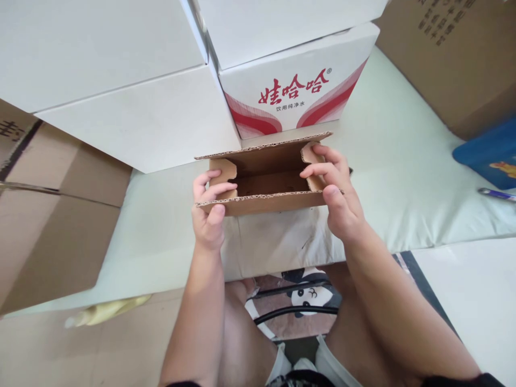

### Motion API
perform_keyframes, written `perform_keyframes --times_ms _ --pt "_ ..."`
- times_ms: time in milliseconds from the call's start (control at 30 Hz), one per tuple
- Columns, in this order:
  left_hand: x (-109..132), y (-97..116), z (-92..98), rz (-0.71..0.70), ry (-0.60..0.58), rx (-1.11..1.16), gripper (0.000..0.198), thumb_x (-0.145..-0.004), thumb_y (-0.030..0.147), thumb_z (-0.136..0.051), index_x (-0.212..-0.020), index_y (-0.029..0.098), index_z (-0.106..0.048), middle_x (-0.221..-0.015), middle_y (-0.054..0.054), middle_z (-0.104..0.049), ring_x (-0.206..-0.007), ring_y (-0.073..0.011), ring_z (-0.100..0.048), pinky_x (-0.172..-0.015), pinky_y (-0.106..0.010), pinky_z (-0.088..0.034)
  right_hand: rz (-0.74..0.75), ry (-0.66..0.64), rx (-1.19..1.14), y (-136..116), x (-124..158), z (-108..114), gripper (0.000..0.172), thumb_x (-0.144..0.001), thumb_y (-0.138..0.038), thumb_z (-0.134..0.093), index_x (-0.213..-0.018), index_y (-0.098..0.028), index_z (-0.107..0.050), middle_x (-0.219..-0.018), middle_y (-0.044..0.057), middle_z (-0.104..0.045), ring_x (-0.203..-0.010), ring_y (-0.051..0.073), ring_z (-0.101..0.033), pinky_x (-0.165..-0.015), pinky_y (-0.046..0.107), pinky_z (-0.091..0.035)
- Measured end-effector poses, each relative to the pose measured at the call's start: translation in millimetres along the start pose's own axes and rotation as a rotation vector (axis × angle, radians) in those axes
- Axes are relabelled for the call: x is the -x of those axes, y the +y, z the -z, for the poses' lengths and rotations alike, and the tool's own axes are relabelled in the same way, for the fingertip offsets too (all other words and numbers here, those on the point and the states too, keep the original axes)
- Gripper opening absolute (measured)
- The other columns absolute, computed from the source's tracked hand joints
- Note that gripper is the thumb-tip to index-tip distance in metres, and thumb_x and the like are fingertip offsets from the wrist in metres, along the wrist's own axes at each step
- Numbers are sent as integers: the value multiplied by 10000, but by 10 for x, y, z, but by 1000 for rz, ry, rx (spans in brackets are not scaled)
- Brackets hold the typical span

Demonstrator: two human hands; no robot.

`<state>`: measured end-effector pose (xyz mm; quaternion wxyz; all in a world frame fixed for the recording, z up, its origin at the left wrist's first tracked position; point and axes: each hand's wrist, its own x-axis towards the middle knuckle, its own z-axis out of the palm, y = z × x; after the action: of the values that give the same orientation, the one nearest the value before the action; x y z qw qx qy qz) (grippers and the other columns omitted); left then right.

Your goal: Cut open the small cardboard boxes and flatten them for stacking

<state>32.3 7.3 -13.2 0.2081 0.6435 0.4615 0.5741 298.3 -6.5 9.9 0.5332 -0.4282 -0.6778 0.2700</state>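
A small brown cardboard box faces me with its top open and its inside in shadow. My left hand grips its left end, thumb on the near wall and fingers over the notched end flap. At the right end my right hand is closed on the box in the same way, fingers on the small flap there and thumb by the near corner. The long far and near flaps stand up with rough corrugated edges. Nothing can be made out inside the box.
A pale green cloth covers the surface. White cartons and a red-printed carton are stacked behind. Large brown cartons stand left and right. A blue container and a pen lie at right.
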Motion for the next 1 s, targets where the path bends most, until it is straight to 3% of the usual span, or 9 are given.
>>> perform_keyframes --times_ms 167,433,1000 --pt "0 -12 -5 8 -3 -58 663 -835 849 -510 -969 270 -805 -1285 -98 -603 -1321 -366 -560 -1174 -550 -464 -5 17 -13 -3 0 -11 522 -1020 -684 -391 -1101 -278 -708 -1480 105 -511 -1502 336 -451 -1297 547 -319" --pt "1 -29 -23 -29 24 31 562 -855 771 -579 -964 280 -830 -1274 -83 -645 -1268 -329 -596 -1174 -511 -468 10 62 -59 39 9 -42 505 -1018 -665 -436 -1078 -277 -755 -1467 102 -536 -1475 324 -475 -1253 536 -385" --pt "17 -52 -22 -98 22 67 446 -900 682 -614 -1012 312 -838 -1280 -58 -641 -1256 -316 -590 -1169 -508 -454 38 61 -92 63 25 -46 483 -1035 -644 -431 -1042 -294 -765 -1431 85 -537 -1440 314 -499 -1246 532 -389"
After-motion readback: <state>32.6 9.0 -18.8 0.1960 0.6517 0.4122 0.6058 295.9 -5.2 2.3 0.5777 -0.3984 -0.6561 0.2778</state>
